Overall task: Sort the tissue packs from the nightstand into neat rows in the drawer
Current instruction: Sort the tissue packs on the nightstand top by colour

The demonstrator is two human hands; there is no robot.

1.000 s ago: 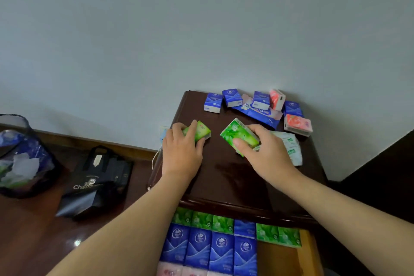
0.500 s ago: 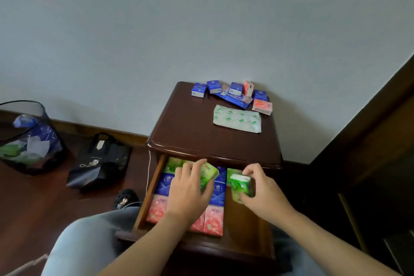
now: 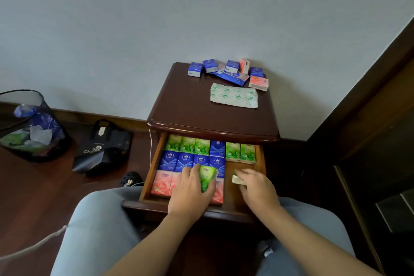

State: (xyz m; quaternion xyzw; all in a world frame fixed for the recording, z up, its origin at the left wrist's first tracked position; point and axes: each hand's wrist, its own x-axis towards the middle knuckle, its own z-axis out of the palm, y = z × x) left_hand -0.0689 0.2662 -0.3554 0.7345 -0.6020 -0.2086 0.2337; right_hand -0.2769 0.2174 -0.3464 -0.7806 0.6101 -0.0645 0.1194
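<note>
While my left hand (image 3: 190, 190) curls around a green tissue pack (image 3: 207, 177), thumb on one side and fingers on the other, I hold it tilted above the packs already laid in the drawer (image 3: 261, 161). My right hand (image 3: 255, 186) covers a second green pack (image 3: 238, 179), fingers bent over it so that only a pale end and a sliver of green show; it sits low over the bare wooden floor on the right side of the drawer, though I cannot tell whether it touches the wood.

Inside the drawer, the back row is glossy green packs with one blue among them, the middle row (image 3: 186, 161) is blue, and the front row (image 3: 161, 182) is pink with a rose print. All are small, flat, shiny rectangles lying edge to edge.

Above the drawer, on the dark polished top of the nightstand (image 3: 190, 110), a cluster of blue packs (image 3: 209, 66) and two pink ones (image 3: 258, 83) sits at the back near the wall, with a flat white-and-green wrapper (image 3: 234, 95) just in front of them.

Left of the drawer, on the reddish wooden floor, a black paper bag (image 3: 103, 148) lies slumped, and farther left stands a dark mesh bin (image 3: 29, 125) holding crumpled wrappers. My knees in light grey trousers (image 3: 98, 228) flank the drawer front.
</note>
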